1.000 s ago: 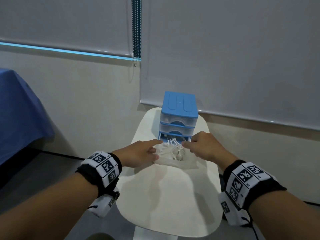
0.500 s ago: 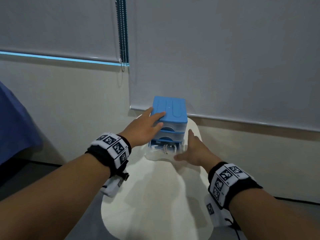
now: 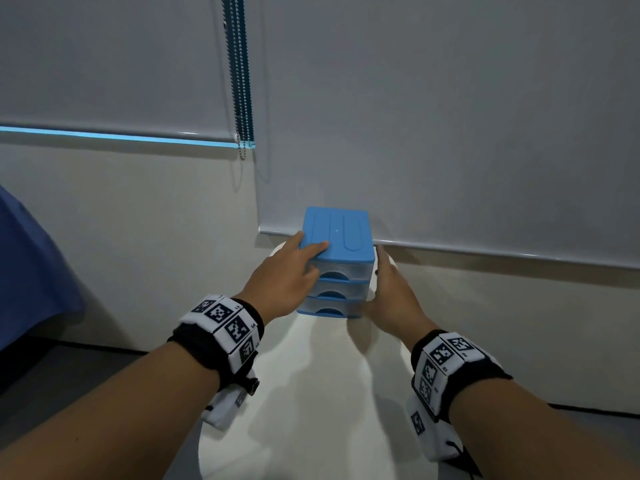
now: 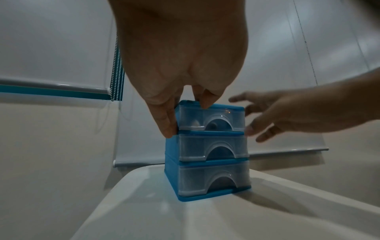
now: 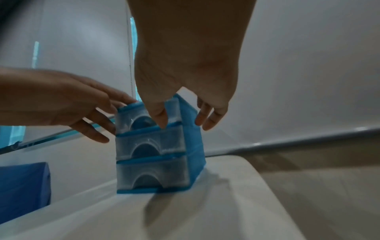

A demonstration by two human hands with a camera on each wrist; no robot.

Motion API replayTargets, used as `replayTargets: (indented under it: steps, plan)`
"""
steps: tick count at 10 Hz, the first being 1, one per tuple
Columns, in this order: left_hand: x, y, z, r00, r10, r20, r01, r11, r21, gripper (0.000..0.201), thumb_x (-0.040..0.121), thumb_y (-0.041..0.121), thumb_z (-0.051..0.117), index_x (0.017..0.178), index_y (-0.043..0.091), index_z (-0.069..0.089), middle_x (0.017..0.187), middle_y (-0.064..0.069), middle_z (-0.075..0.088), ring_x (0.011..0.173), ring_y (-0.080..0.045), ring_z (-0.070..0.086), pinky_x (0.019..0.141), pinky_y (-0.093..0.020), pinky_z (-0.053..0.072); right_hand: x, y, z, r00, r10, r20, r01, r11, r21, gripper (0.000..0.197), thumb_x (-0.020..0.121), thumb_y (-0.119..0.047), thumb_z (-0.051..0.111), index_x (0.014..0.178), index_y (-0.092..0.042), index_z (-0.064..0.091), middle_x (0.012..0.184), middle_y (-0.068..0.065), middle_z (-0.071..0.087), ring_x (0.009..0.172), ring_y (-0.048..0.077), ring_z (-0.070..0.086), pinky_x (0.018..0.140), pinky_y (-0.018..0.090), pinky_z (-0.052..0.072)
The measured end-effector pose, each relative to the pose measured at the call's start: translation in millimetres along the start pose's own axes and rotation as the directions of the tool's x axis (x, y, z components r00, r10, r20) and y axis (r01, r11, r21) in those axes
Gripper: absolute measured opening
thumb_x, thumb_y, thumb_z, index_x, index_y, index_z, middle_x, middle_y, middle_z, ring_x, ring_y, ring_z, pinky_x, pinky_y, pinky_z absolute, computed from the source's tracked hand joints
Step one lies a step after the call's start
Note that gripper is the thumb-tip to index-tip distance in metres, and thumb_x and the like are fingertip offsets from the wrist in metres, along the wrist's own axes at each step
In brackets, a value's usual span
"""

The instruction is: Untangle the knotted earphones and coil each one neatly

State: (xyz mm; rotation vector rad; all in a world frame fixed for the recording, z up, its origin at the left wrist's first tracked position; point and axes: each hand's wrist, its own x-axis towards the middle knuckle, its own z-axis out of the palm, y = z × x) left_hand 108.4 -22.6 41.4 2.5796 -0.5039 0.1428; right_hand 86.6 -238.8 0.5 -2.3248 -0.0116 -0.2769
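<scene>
**Both hands on the drawer unit; earphones out of sight**

We take the blue three-drawer unit [image 3: 335,261] as landmark. It stands upright at the far end of the white desk [image 3: 311,393], just in front of the lowered blind [image 3: 450,116]. All three clear drawers read as pushed in, fronts flush with the frame, in both wrist views.

The earphones appear in none of the views. We cannot tell through the cloudy drawer fronts whether they lie inside the unit; we judge that likely, but it is a judgement only.

Left hand [image 3: 289,278]: laid over the unit's left top corner, fingers on the lid, thumb down the left side wall beside the top drawer. We read this as steadying the unit from above so it does not slide. The grip is loose and nearly flat: fingers straightish, pressing, closed round nothing.

Right hand [image 3: 391,292]: at the unit's right side, fingers extended along the right wall, thumb across the front corner near the top drawer. The grip is spread apart and holds nothing; it brackets the unit.

Judgement: both hands are squaring or seating the unit, not handling cable.
</scene>
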Motion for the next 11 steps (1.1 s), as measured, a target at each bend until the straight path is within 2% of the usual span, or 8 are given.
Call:
replayTargets:
  steps: [2,4,6,7,8,9,10,11]
  plan:
    - [-3.2,5.2,-1.8,1.0,-0.018,0.003,0.018,0.999,0.032,0.055,0.105,0.031,0.043,0.157,0.046,0.032,0.172,0.005,0.013,0.145,-0.027,0.04,0.112,-0.042,0.041,-3.6,-28.9,-28.4,0.98,-0.198,0.02,0.196,0.942,-0.272,0.074,0.096,-0.033,0.067,0.159,-0.028,0.029,0.161,-0.01,0.024,0.14,0.016,0.04,0.11,0.035,0.043]
    - [-3.2,4.9,-4.6,1.0,-0.005,-0.023,0.006,0.999,0.041,0.054,0.105,0.032,0.044,0.156,0.046,0.033,0.171,0.007,0.016,0.137,-0.023,0.048,0.107,-0.039,0.045,-4.9,-37.5,-31.8,0.976,-0.217,0.034,0.212,0.89,-0.404,0.053,0.106,-0.027,0.049,0.158,-0.021,0.036,0.165,-0.002,0.03,0.15,0.019,0.03,0.121,0.03,0.024]
    - [-7.2,1.4,2.4,0.995,0.012,-0.096,-0.007,0.999,0.051,0.051,0.107,0.034,0.041,0.153,0.054,0.031,0.171,0.016,0.01,0.137,-0.015,0.049,0.103,-0.029,0.046,-2.0,-27.9,-19.2,0.962,-0.27,-0.044,0.238,0.904,-0.355,0.05,0.108,-0.024,0.047,0.157,-0.023,0.039,0.165,-0.008,0.03,0.148,0.015,0.034,0.119,0.029,0.03]
    - [-6.2,4.2,3.6,0.995,0.018,-0.096,-0.008,0.994,0.105,0.052,0.107,0.037,0.038,0.152,0.06,0.024,0.17,0.022,0.003,0.126,-0.009,0.054,0.096,-0.024,0.047,3.4,-17.5,-11.6,0.958,-0.275,-0.084,0.236,0.92,-0.314,0.049,0.107,-0.028,0.049,0.156,-0.028,0.041,0.164,-0.015,0.03,0.143,0.011,0.04,0.113,0.027,0.037]
    - [-2.5,8.4,0.5,0.997,-0.041,-0.061,0.052,0.981,0.185,0.055,0.106,0.037,0.034,0.15,0.065,0.015,0.167,0.028,-0.009,0.118,-0.009,0.057,0.089,-0.019,0.046,5.3,-5.7,-5.9,0.915,-0.351,-0.199,0.272,0.9,-0.34,0.055,0.081,-0.03,0.085,0.133,-0.028,0.067,0.141,-0.014,0.061,0.109,0.008,0.069,0.079,0.026,0.06]
    - [6.3,11.8,11.2,0.999,-0.043,0.007,0.039,0.951,0.306,0.06,0.103,0.038,0.03,0.145,0.072,0.004,0.156,0.033,-0.026,0.1,-0.009,0.057,0.083,-0.016,0.046,16.8,7.1,6.2,0.893,-0.405,-0.195,0.324,0.881,-0.345,0.058,0.074,-0.028,0.087,0.128,-0.03,0.064,0.132,-0.01,0.066,0.091,0.009,0.072,0.061,0.026,0.058]
    - [11.8,-36.1,4.0,0.979,0.06,-0.197,0.005,0.951,0.31,0.065,0.082,0.044,0.037,0.14,0.071,0.027,0.166,0.026,0.021,0.075,0.003,0.066,0.059,-0.012,0.05,14.3,9.2,-6.3,0.843,-0.491,-0.219,0.38,0.832,-0.403,0.048,0.081,-0.038,0.054,0.129,-0.031,0.055,0.133,-0.008,0.061,0.072,0.012,0.071,0.05,0.024,0.048]
    - [46.6,-39.8,85.9,0.989,0.106,-0.105,-0.055,0.913,0.404,0.055,0.094,0.044,0.041,0.149,0.043,0.046,0.148,0.012,0.053,0.1,-0.014,0.074,0.079,-0.033,0.061,19.2,-3.9,-6.6,0.806,-0.51,-0.301,0.398,0.843,-0.363,0.022,0.094,-0.039,0.048,0.113,-0.033,0.058,0.111,-0.015,0.072,0.048,0.012,0.056,0.055,0.02,0.04]
